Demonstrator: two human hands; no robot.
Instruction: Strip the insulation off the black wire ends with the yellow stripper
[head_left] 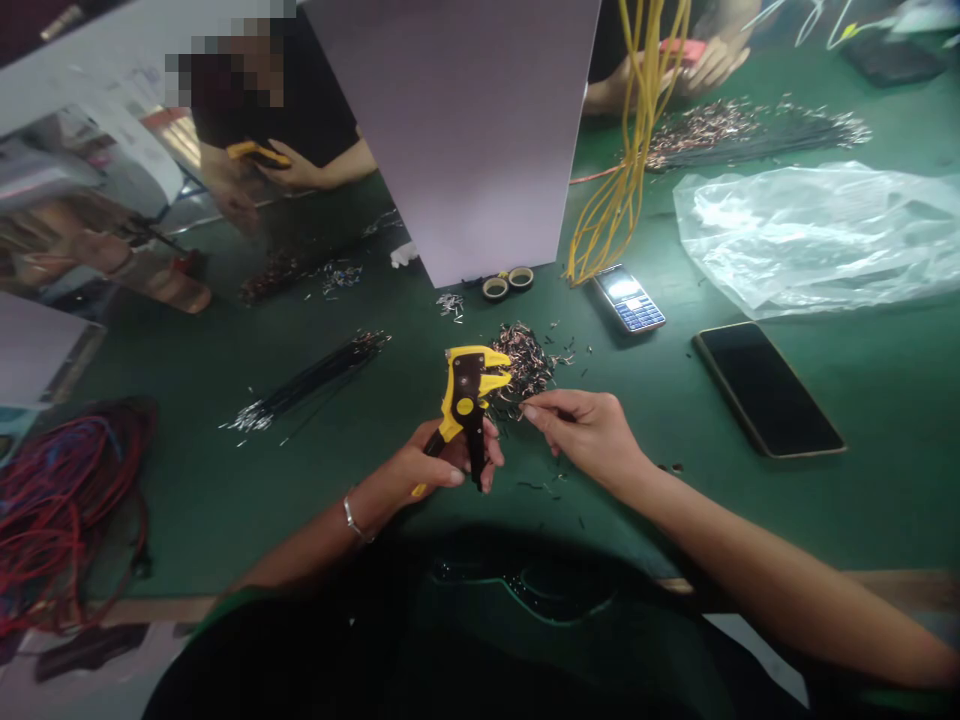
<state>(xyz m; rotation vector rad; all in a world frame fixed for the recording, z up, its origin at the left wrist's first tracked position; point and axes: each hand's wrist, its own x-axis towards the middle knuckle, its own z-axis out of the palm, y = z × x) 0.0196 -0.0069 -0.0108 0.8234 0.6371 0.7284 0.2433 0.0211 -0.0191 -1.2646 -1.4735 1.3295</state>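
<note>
My left hand (450,460) grips a yellow and black wire stripper (465,400) by its handles, jaws pointing right. Beside the jaws, my right hand (585,425) is closed in a pinch; what its fingertips hold is too small to name. A heap of short black and copper-coloured scraps (525,360) lies on the green table just behind the tool's jaws and my right fingertips. To the left is a bundle of thin black wires (315,385) with pale ends.
A phone (769,390), a keypad phone (630,300) and a plastic bag (825,235) lie right. Yellow wires (637,130) hang beside an upright panel (480,130); tape rolls (508,284) sit below. Red cables (67,510) are left. Other people's hands (292,168) work across the table.
</note>
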